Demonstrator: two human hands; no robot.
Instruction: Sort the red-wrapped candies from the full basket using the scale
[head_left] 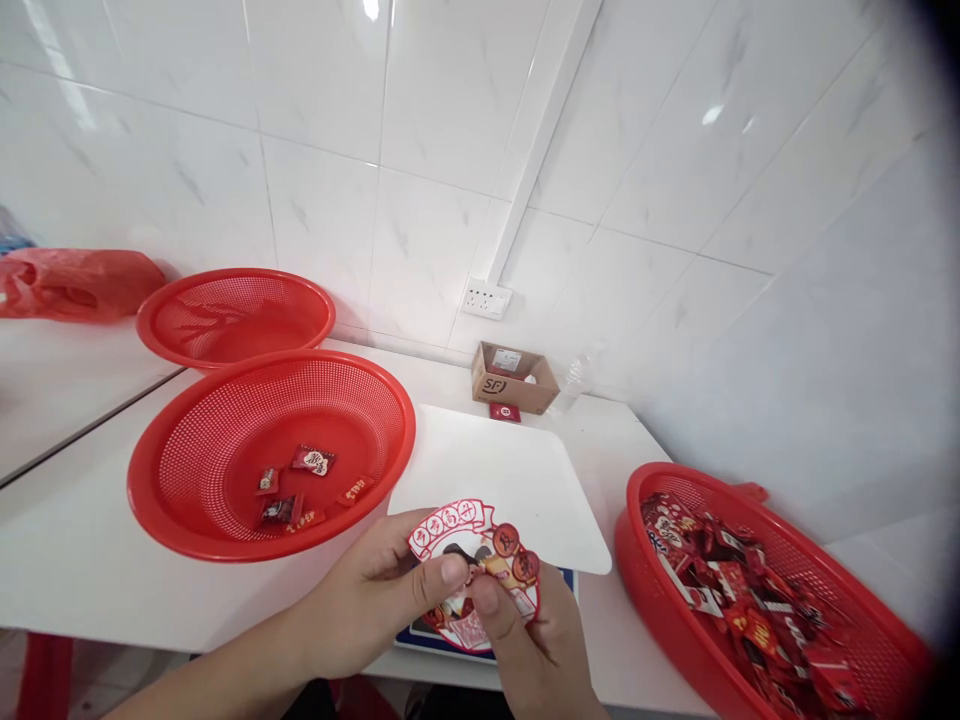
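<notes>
Both hands hold a small red and white printed bag (471,570) just above the near edge of the table. My left hand (375,600) pinches its left side with thumb and fingers. My right hand (532,650) grips its lower right side, thumb on the front. A red mesh basket (187,490) to the left holds several small red packets (300,485). A second red basket (660,620) at the right is full of red wrapped sweets (750,610).
A white tray (510,480) lies in front of my hands, over a blue-edged thing. An empty red basket (225,310) stands behind the left one. A small cardboard box (514,378) sits by the tiled wall, and a red plastic bag (67,282) lies far left.
</notes>
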